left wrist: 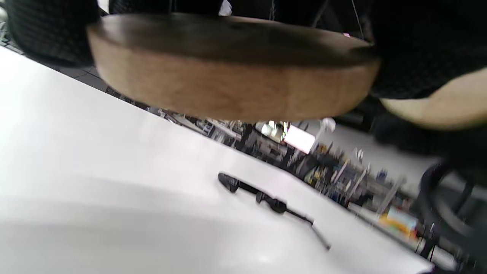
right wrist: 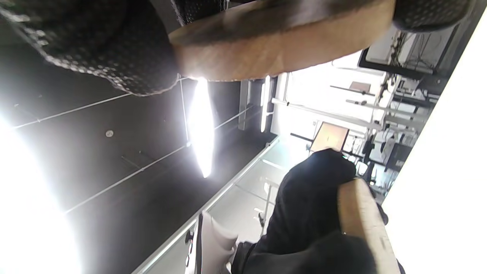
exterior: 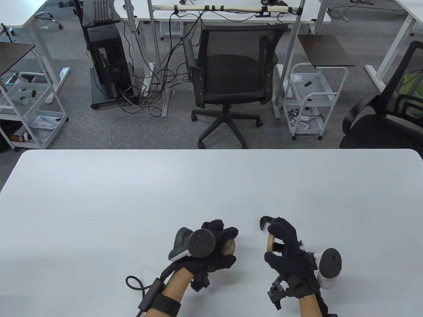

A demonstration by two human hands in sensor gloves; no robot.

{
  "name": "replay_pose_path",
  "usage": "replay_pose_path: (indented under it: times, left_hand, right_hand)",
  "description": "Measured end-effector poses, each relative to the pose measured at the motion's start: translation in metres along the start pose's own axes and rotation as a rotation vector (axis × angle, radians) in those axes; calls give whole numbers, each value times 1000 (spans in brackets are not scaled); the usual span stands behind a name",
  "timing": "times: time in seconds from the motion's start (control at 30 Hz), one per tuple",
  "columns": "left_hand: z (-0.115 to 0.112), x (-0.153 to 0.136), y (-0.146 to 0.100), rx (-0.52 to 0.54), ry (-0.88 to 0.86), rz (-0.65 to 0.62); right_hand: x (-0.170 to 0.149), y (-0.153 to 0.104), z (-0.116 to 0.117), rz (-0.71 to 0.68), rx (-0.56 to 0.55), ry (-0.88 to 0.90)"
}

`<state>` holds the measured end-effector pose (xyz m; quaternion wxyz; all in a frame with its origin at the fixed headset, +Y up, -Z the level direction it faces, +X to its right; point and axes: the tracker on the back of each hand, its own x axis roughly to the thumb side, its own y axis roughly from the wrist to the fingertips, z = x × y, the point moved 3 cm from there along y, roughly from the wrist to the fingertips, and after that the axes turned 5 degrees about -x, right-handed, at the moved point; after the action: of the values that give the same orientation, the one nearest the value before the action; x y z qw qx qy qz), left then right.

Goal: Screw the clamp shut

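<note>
Two hands worked low over the tabletop (exterior: 132, 198): my left hand (exterior: 211, 247) gripped one wooden disc (exterior: 228, 247), my right hand (exterior: 284, 244) another disc (exterior: 271, 242), with the clamp's (exterior: 264, 223) black hook above. Screwing seemed barely begun; next I'd need a steady twist. Chair (exterior: 231, 76) stood well apart.

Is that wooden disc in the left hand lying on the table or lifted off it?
Lifted. In the left wrist view the disc hangs above the table, with background visible beneath it.
</note>
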<state>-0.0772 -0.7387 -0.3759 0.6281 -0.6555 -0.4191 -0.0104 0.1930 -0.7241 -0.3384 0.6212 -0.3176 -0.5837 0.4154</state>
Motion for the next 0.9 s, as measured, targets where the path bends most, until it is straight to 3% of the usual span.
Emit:
replay_pose_path:
  times: [0.2,0.37,0.5,0.67,0.9]
  left_hand:
    - [30,-36,-46,165,-234,15]
    - [32,-59,-68,271,-375,10]
    - [34,-74,-78,352,-591,-7]
    - [28,-87,-82,363,-804,-31]
    - [16,-74,-74,309,-788,-49]
  right_hand:
    - [-4,16,36,32,54,25]
    - [-11,36,63,53,117,30]
    - [-35,28,81,96,132,70]
    - [-49,13,76,166,101,138]
    - [-48,8,78,176,113,197]
